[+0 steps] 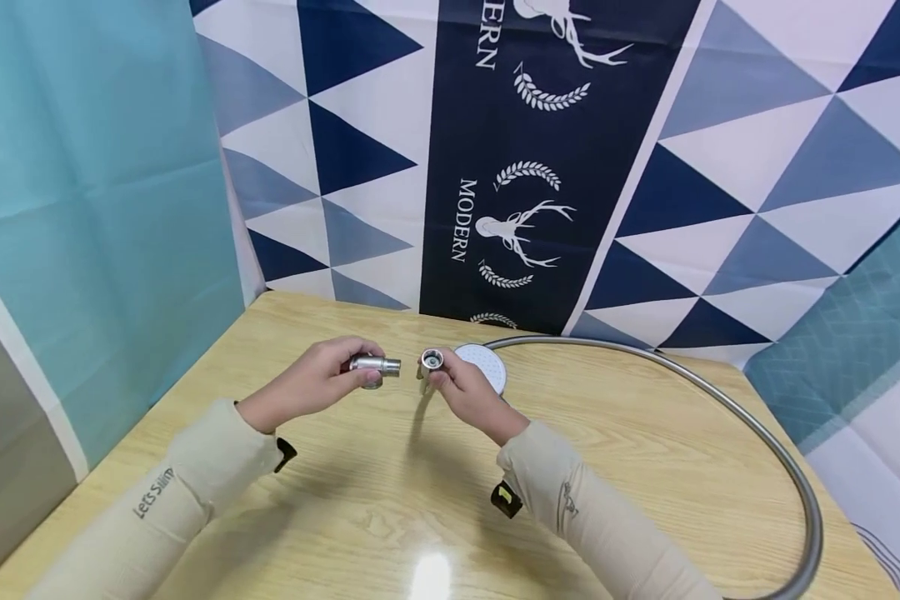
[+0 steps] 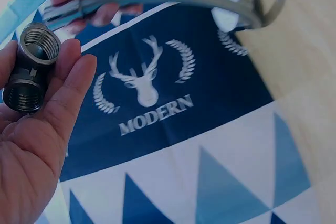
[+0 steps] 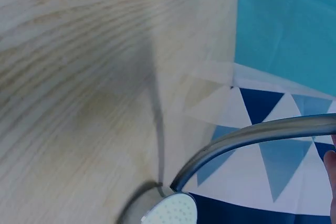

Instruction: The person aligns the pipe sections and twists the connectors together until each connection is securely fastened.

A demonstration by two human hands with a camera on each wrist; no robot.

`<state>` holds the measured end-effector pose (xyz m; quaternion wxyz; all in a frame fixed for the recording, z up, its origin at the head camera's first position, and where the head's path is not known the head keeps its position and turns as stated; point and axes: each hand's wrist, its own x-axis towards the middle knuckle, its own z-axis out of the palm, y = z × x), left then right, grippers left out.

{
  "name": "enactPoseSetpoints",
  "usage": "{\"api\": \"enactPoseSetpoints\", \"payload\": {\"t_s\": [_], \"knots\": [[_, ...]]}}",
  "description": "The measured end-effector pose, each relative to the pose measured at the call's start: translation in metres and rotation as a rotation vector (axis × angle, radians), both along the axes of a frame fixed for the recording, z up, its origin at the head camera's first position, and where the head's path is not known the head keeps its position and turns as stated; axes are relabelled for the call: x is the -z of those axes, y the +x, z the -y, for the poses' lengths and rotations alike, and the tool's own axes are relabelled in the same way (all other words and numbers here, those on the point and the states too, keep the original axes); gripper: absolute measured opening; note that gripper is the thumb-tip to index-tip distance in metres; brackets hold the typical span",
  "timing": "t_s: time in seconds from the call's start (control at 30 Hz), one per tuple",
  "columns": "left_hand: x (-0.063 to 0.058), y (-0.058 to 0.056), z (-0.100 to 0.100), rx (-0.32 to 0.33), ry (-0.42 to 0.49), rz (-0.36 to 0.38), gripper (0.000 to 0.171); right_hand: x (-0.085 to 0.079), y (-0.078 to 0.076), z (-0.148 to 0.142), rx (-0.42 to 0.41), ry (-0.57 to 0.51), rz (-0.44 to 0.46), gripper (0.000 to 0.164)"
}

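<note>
On wood-grain surface [image 1: 660, 442], before patterned cloth [image 1: 378, 108]. Centre of frame: metal fitting [image 1: 378, 364] clamped in left grip [image 1: 322, 371], spout [image 1: 394, 367] pointing right. Just beside, apart: open end [image 1: 432, 359] of shower head's [image 1: 482, 368] handle [image 3: 252, 135], clamped in right grip [image 1: 468, 392]. Hose [image 1: 735, 408] looping through right of frame. Probably best: turn open end square to spout, hold steady, avoid forcing.

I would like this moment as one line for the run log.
left hand: holds metal fitting; right hand: holds connector; metal fitting and connector: apart; shower head: partly behind right hand; hose: curves across table
</note>
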<state>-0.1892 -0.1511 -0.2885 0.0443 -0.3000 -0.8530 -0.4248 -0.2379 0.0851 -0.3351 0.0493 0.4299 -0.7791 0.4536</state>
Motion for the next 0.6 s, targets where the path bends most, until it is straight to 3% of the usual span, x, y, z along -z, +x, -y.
{"api": "enactPoseSetpoints", "payload": {"t_s": [0.1,0.27,0.4,0.6], "knots": [[-0.013,-0.002,-0.003,-0.016,-0.002,-0.031,0.017,-0.009,-0.003,-0.003,0.003,-0.034,0.003,0.062],[-0.026,-0.005,-0.006,-0.066,0.017,-0.059,0.021,-0.027,-0.014,-0.002,0.043,-0.082,-0.080,0.038],[-0.032,-0.004,-0.006,-0.074,0.012,-0.053,0.022,-0.037,-0.019,-0.002,0.094,-0.133,-0.285,0.035],[-0.041,-0.004,-0.010,-0.083,0.010,-0.129,0.020,-0.062,-0.021,-0.011,0.146,-0.231,-0.614,0.039]]}}
